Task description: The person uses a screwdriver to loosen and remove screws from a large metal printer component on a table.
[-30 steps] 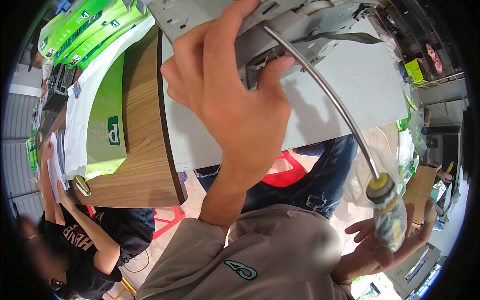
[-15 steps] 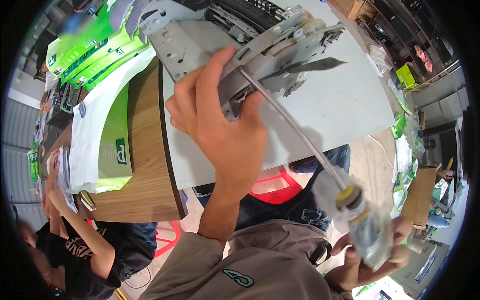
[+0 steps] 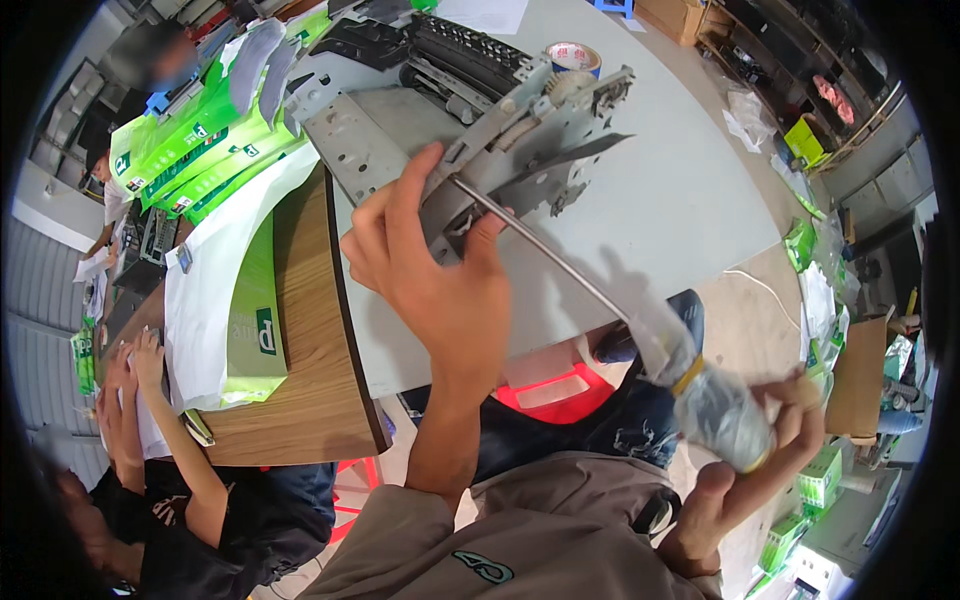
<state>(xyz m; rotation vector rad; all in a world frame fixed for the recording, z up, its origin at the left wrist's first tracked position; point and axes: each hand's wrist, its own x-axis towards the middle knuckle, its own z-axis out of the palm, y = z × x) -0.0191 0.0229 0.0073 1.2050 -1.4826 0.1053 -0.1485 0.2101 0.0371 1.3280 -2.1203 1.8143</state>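
Our left hand (image 3: 440, 290) is clamped on the near edge of the metal frame (image 3: 362, 150), forefinger along the bar and thumb on the side toward the screwdriver (image 3: 545, 250); our right hand (image 3: 715, 505) has its fingers curled loosely round the butt of the plastic-wrapped handle (image 3: 720, 415), though we cannot tell whether the thumb presses on it.

We have the frame on the pale table (image 3: 690, 210), toward its left side, with a roll of tape (image 3: 573, 55) behind it and a dark strip (image 3: 580, 155) sticking out to the right; the screwdriver slants from the frame down toward us, its tip between our left forefinger and thumb, so we cannot see how well it is seated.

We judge a slip the main risk: the loose wrapping could slide under our right fingers, and a push off the line of the shaft could throw the tip out, toward our left thumb; too weak a hold on the left could let the frame twist under the turning force; the dark strip could snag or bend if the frame swings round.
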